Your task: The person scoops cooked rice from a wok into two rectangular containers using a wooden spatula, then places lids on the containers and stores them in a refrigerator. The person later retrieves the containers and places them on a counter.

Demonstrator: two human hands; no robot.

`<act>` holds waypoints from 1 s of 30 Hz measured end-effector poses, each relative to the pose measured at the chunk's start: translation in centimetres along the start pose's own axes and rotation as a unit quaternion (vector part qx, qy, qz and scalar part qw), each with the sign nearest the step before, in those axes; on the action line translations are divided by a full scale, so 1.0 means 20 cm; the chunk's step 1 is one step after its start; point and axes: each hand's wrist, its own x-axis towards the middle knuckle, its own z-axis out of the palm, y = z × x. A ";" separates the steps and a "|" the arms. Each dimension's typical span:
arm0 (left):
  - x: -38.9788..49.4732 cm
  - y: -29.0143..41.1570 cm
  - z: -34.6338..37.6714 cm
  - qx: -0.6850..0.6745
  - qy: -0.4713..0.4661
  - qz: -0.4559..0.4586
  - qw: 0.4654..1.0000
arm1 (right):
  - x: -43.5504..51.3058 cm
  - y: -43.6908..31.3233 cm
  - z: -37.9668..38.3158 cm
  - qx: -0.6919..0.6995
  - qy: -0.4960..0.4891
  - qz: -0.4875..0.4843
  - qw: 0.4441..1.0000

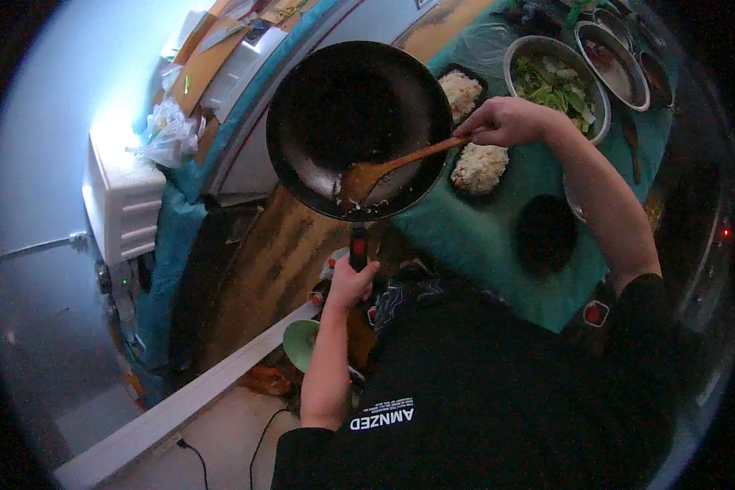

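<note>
My left hand [350, 283] is closed around the black handle of a dark wok [318, 79], which is held above the floor beside the table. With my right hand [503, 124] I grip the end of a wooden spatula [404, 160]; its broad blade rests inside the wok near the handle side. Small white food bits, which look like rice grains, cling to the wok's lower inside. Just right of the wok, two black trays hold mounds of cooked rice, one upper mound [459, 95] and one lower mound [480, 169]. My right hand is over the gap between them.
A green-covered table [465, 229] carries a metal bowl of chopped leafy greens [551, 82], another metal bowl [618, 76], a round black item [546, 234] and a dark utensil [631, 147]. At left stand a white drawer unit [125, 202] and a plastic bag [171, 135]. A green bowl [300, 343] lies below my left forearm.
</note>
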 end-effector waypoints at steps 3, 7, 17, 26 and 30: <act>0.03 0.02 0.00 -0.003 -0.001 0.003 1.000 | -0.07 0.03 -0.08 -0.055 -0.021 0.064 0.996; 0.11 0.00 -0.01 0.055 0.001 0.077 0.996 | -0.14 0.09 -0.11 -0.082 0.041 0.046 0.995; 0.20 0.11 -0.03 0.094 -0.010 0.081 0.992 | -0.31 0.16 -0.16 -0.096 0.063 0.134 0.984; 0.24 0.18 0.01 0.078 -0.014 0.033 0.996 | -0.37 0.28 0.02 -0.130 0.147 0.128 0.972; 0.25 0.20 0.04 0.148 0.003 0.064 0.987 | -0.37 0.23 0.07 -0.117 0.196 0.106 0.968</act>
